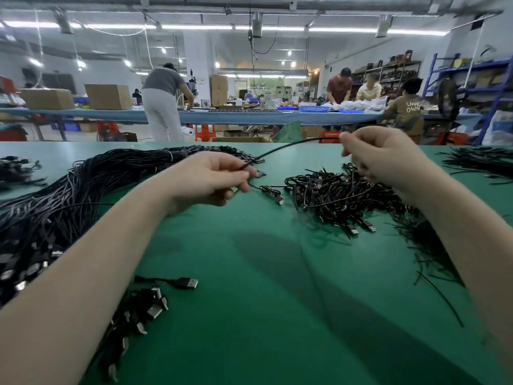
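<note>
The left hand (211, 182) and right hand (380, 157) are stretching a thin black cable (291, 144) above the green desk (249, 287), each grip pinching it.

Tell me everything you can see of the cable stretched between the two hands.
The cable is thin, black and round, with what looks like a plastic sheath. It hangs in a shallow arc in the air above the green table. The left hand pinches its lower end, and the right hand pinches the higher end at the fingertips. Both ends are hidden in the hands. Whether the strand with the USB plug below the left hand is part of it cannot be told.
</note>
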Demonstrator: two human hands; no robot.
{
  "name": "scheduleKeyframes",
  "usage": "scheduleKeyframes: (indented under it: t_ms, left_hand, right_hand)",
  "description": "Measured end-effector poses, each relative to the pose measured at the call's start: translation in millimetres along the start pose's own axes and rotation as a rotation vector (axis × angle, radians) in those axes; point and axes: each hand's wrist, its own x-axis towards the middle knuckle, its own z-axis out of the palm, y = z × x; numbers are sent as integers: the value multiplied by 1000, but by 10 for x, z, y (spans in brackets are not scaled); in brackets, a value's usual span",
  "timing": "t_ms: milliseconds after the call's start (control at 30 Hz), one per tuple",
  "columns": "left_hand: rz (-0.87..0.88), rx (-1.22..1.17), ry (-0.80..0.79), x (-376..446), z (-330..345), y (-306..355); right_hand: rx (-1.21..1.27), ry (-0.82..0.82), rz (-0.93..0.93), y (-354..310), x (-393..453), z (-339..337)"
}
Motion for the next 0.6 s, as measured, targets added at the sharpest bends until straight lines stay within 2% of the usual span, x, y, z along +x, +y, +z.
scheduleKeyframes:
  t_ms: [33, 100, 200, 267, 333, 467, 600]
  left_hand:
    - [-24, -68, 55, 9, -45, -22]
    - [-51, -326, 151, 23, -104, -48]
    - [-35, -863, 244, 54, -143, -33]
    - [0, -1070, 294, 80, -141, -23]
    - [4, -1061, 310, 103, -117, -24]
    - [-55, -871, 202, 139, -49, -23]
    - [-33, -810, 201, 108, 32, 32]
  right_hand:
    - [-17, 27, 10, 38, 11, -28]
    - [-71, -44, 28, 75, 0, -7]
    - [-67, -323, 71, 49, -75, 160]
    - [-57, -494, 89, 30, -143, 321]
    - [0, -639, 95, 40, -230, 525]
    - [162, -839, 149, 129, -415, 927]
    - [28, -788, 125, 265, -538, 1129]
